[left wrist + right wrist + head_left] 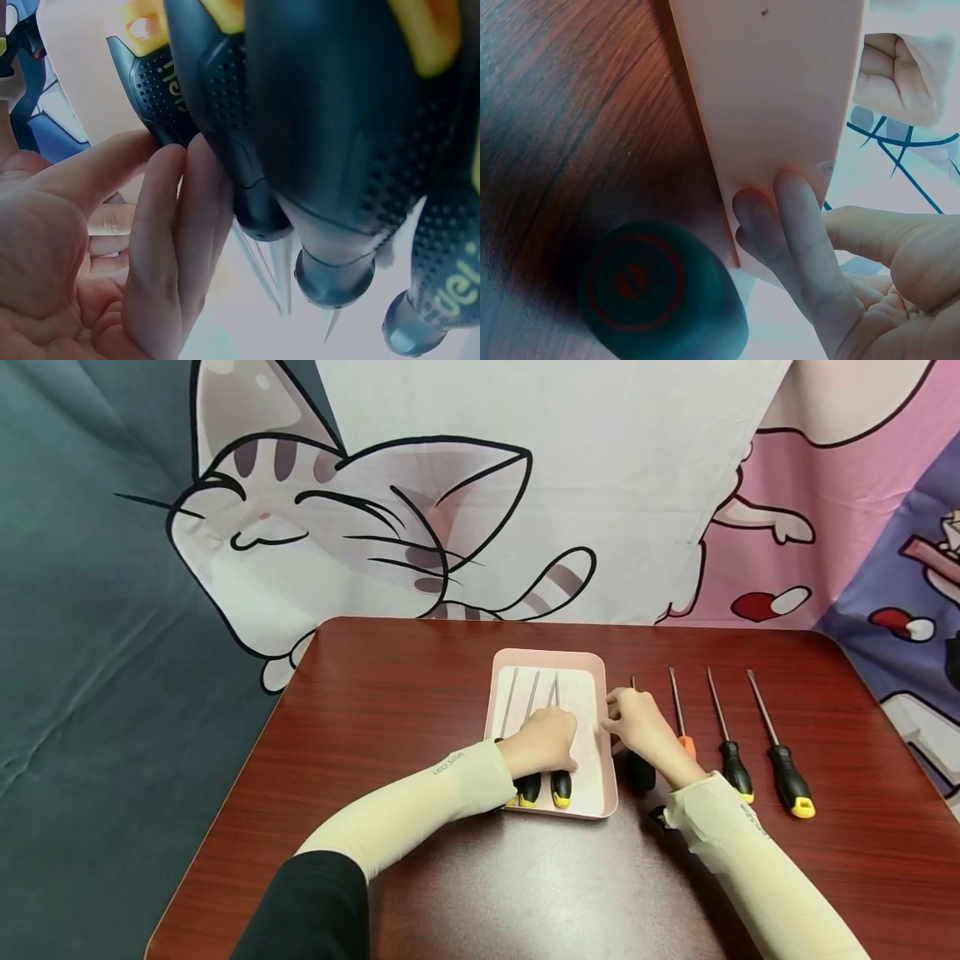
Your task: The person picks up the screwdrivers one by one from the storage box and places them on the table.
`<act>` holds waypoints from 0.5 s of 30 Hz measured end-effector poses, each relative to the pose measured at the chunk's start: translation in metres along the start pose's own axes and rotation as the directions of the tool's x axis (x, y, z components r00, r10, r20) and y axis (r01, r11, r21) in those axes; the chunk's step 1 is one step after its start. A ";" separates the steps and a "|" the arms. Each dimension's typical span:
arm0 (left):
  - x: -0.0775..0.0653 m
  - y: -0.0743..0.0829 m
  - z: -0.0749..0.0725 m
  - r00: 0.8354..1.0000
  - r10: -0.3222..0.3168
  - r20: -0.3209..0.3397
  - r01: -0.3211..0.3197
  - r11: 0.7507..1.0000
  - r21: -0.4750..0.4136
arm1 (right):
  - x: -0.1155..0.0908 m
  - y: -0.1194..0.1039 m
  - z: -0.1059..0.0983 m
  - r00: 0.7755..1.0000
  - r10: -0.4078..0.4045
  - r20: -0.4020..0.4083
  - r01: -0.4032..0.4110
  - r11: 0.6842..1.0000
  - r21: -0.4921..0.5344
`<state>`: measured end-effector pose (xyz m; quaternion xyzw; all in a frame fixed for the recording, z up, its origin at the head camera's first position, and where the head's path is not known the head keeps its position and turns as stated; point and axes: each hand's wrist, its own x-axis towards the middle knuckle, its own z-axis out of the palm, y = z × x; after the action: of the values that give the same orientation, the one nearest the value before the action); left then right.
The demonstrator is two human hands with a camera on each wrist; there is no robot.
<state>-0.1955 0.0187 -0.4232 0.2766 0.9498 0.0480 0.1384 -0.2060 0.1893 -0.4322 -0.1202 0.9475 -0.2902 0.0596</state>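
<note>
In the head view, my left hand [543, 739] reaches into a pale pink tray [611, 777] with a white bottom. Its thumb and fingers pinch the black-and-yellow handle of the rightmost screwdriver [154, 90] there. Several more screwdrivers [330, 150] with black handles lie alongside it, shafts pointing away from me. My right hand [641, 722] is at the tray's right side, two fingers against the outer wall and the thumb at the rim. Close beneath that hand a dark-handled screwdriver [641, 772] lies on the table, partly hidden; its round butt end shows large in the right wrist view.
Right of the tray, a screwdriver with an orange handle [687, 745] and two black-and-yellow screwdrivers [735, 768] lie in a row on the brown table [405, 693]. A small black object [660, 817] shows at the right cuff. Cartoon-printed cloth [637, 485] hangs behind the table.
</note>
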 end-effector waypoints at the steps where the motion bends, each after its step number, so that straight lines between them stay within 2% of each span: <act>1: 0.000 0.000 0.000 1.000 0.001 -0.001 -0.001 1.000 -0.006 | 0.000 0.000 0.000 1.000 -0.001 -0.001 0.001 1.000 0.000; 15: 0.002 -0.001 0.000 1.000 -0.015 -0.002 0.015 0.999 -0.043 | 0.000 0.001 0.001 1.000 -0.003 -0.020 0.002 1.000 -0.008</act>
<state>-0.1977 0.0185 -0.4243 0.2665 0.9506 0.0679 0.1436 -0.2058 0.1897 -0.4333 -0.1188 0.9491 -0.2874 0.0494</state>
